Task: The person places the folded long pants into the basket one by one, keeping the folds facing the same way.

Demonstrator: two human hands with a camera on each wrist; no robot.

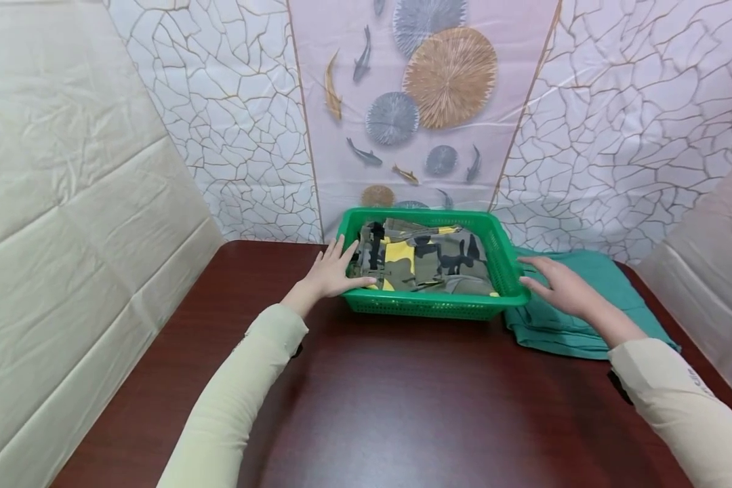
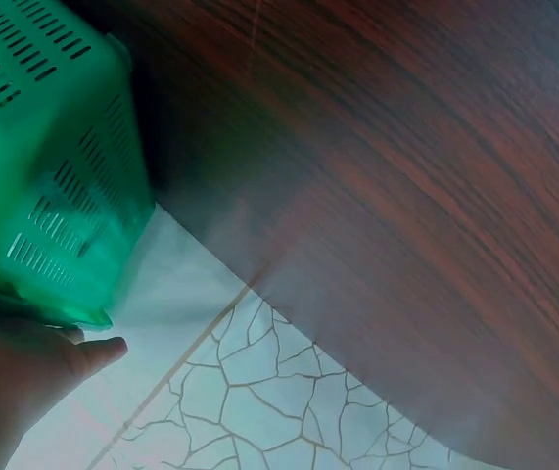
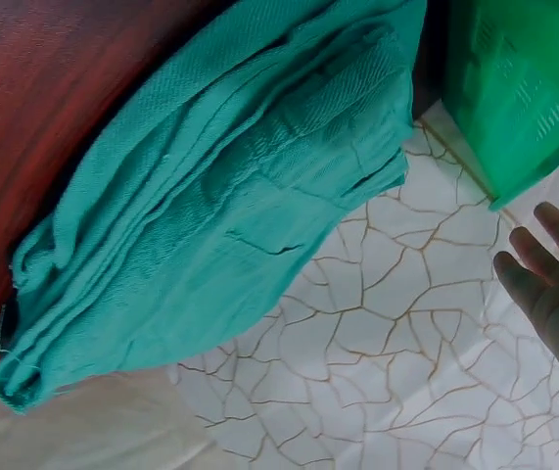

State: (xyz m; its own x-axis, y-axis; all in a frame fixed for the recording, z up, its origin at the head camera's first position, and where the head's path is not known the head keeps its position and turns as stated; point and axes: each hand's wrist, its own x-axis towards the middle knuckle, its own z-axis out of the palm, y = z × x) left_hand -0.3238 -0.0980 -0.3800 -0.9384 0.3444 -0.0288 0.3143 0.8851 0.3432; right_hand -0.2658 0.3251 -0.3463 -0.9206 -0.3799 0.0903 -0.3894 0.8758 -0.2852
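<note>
Wall covering (image 1: 219, 122): spread across the top of the head view; a cracked-stone pattern is seen at both sides, with discs and fish printed on the middle panel.
Table (image 1: 402, 386): dark red-brown wood, filling the lower middle of the frame; the basket and the green cloth are borne near its far edge.
Basket (image 1: 427, 308): green, slotted, set upright at the centre of the frame; its long axis is laid left to right, so a short end is presented to each hand.
Green cloth (image 1: 616, 278): folded in layers, placed at right of centre, just beside the basket's right end and partly covered in view by the right hand and forearm.
Camouflage clothing (image 1: 439, 257): folded inside the basket; grey, black and yellow patches are noted.
Left hand (image 1: 329, 273): placed at the basket's left end, fingers spread and nearly straight, thumb laid over the near-left rim; no closed grip is seen.
Right hand (image 1: 564, 288): held just off the right end, fingers extended leftward and parted, nothing grasped; a gap to the basket is shown in the right wrist view.
Hand-to-basket relation: basket lies between the hands, rightward of the left fingers, leftward of the right; the left is judged nearer.
</note>
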